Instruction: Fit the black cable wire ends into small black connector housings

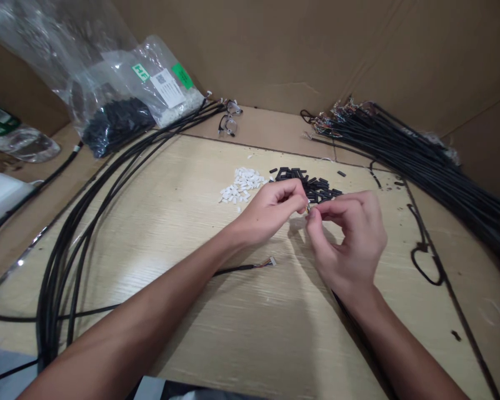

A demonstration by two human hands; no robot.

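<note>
You've got dark-framed, clear-lensed eyeglasses [230, 124] before a tall brown cardboard wall [275, 55]; far left, a clear plastic bottle with a green label [29, 145]; nearer you, a smooth white object [3, 197], partly cut off.

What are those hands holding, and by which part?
A black cable, by its wire end: the right hand pinches beside the thin wires; the left hand grips at their far end, mostly hidden.

Black cable [350, 321], white pieces [248, 180], pale-yellow streaked tabletop [183, 194]
</note>
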